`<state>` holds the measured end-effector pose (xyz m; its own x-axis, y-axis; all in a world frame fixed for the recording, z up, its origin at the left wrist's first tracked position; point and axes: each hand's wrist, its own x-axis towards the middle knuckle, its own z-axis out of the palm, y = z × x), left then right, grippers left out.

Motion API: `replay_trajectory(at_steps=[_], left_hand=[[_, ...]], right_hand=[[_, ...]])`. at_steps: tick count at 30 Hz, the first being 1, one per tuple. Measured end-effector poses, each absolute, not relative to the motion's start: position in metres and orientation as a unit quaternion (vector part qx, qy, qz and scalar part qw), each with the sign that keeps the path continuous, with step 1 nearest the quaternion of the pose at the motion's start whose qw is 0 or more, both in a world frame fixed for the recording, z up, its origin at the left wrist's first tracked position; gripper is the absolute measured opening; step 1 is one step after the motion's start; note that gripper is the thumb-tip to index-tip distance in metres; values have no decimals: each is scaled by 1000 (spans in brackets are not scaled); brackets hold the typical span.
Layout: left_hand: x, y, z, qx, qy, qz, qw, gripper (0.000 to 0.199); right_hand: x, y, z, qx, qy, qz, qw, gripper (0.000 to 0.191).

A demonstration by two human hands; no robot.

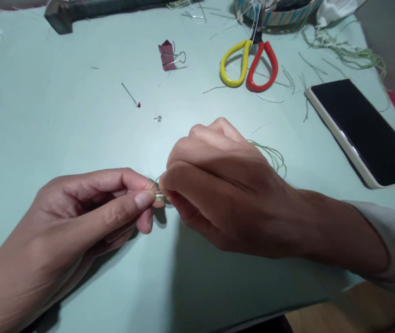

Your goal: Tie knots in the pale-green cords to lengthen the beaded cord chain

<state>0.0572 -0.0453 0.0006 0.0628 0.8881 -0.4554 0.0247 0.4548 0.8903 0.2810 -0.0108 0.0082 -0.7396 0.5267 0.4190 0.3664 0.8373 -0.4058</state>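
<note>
Low in the middle of the head view, my left hand (96, 208) pinches thin green and white cord (159, 196) between thumb and index finger. Against it, my right hand (218, 185) is closed, its fingertips at the same cord just to the right of the left thumb. One green strand stands up in a small curve between the two hands. The right fingertips are mostly hidden behind the knuckles, so exactly how they grip the strands does not show. Loops of green cord (276, 157) lie on the table behind my right hand.
A maroon binder clip (167, 55), a red-tipped pin (130, 95) and scissors with yellow and red handles (249, 64) lie beyond my hands. A phone (367, 129) rests at the right. Cord scraps (349, 53), a striped container (283, 16) and a hammer-like tool (60, 16) are farther back.
</note>
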Motion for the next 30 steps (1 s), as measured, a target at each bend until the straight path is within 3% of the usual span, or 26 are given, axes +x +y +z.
replay_trajectory(at_steps=[14,23,28,30], left_hand=[[46,-61,1,389,595,347,612,23],[49,-70,9,385,581,334,634,25],[50,-70,7,364,578,345,643,13],[49,-71,6,361,579,347,643,15]], right_hand=[[277,-12,14,-231,-926,125,273,50],[278,-16,7,-211,-925,12,315,45],[271,-12,13,-215,-912,21,347,35],[269,-11,15,-220,-908,28,356,43]])
